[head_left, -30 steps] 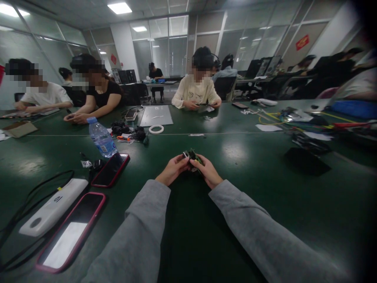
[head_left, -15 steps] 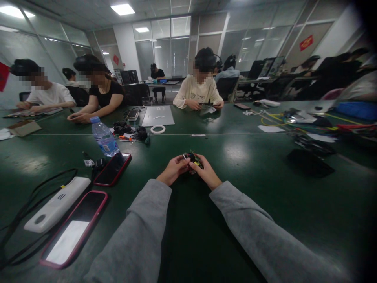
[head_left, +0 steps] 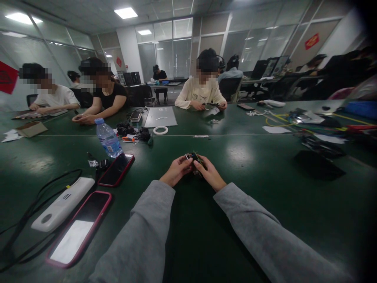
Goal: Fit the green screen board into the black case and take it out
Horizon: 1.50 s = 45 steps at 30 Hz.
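Note:
Both my hands meet over the green table (head_left: pixel 253 220), fingers closed around a small dark electronic-looking piece (head_left: pixel 194 157) with green and pale parts. My left hand (head_left: pixel 178 169) grips it from the left, the thumb on its near side. From the other side my right hand (head_left: pixel 209 171) holds it, thumb pressed close to the left thumb. Fingers cover most of the piece, so its exact kind cannot be made out.
To the left lie a pink-cased phone (head_left: pixel 79 232), a white power bank (head_left: pixel 63 204) with black cables, a red-edged phone (head_left: pixel 116 169) and a water bottle (head_left: pixel 108 137). Across the table a person (head_left: pixel 203 88) handles a dark object. Wires and a black sheet (head_left: pixel 319 164) lie right.
The whole view has shifted slightly, so everything sits a little further right. In my hands the piece has turned a little; its yellow part no longer shows.

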{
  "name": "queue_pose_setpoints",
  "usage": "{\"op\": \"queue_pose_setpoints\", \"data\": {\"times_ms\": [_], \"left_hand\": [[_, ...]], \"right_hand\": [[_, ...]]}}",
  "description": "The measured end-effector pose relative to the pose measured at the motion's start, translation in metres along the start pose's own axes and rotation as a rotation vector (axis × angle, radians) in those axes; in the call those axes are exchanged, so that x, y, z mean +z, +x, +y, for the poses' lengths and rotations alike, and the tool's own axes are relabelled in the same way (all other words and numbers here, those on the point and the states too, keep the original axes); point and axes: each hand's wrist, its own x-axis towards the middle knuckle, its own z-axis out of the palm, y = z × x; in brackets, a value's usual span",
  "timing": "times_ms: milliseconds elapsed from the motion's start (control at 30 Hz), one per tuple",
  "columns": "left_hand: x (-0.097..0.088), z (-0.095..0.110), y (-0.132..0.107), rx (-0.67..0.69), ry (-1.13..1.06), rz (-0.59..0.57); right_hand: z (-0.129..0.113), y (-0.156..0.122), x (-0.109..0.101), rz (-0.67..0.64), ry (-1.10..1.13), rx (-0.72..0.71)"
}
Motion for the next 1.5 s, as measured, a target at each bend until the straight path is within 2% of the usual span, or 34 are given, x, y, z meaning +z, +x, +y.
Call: {"op": "queue_pose_setpoints", "data": {"times_ms": [167, 767, 900, 967, 1067, 1267, 1400, 1500], "left_hand": [[0.0, 0.0, 0.0, 0.003, -0.002, -0.017], [0.0, 0.0, 0.001, 0.005, -0.013, -0.006], [0.001, 0.001, 0.001, 0.002, -0.045, -0.005], [0.0, 0.002, 0.0, -0.01, -0.059, -0.01], [-0.002, 0.005, -0.002, -0.035, -0.065, -0.041], [-0.005, 0.009, -0.004, -0.059, -0.068, -0.08], [-0.004, 0.011, -0.005, -0.066, -0.069, -0.087], [-0.004, 0.012, -0.005, -0.068, -0.064, -0.091]], "right_hand": [[0.0, 0.0, -0.001, 0.0, -0.073, -0.049], [0.005, -0.001, -0.001, -0.004, -0.161, -0.056], [0.009, 0.004, -0.012, 0.017, -0.223, -0.075], [0.012, 0.01, -0.031, 0.067, -0.3, -0.075], [0.018, 0.022, -0.077, 0.226, -0.402, -0.043], [0.037, 0.032, -0.201, 0.599, -0.665, 0.106], [0.055, 0.017, -0.287, 0.805, -0.815, 0.255], [0.067, 0.0, -0.34, 0.945, -0.887, 0.294]]}}
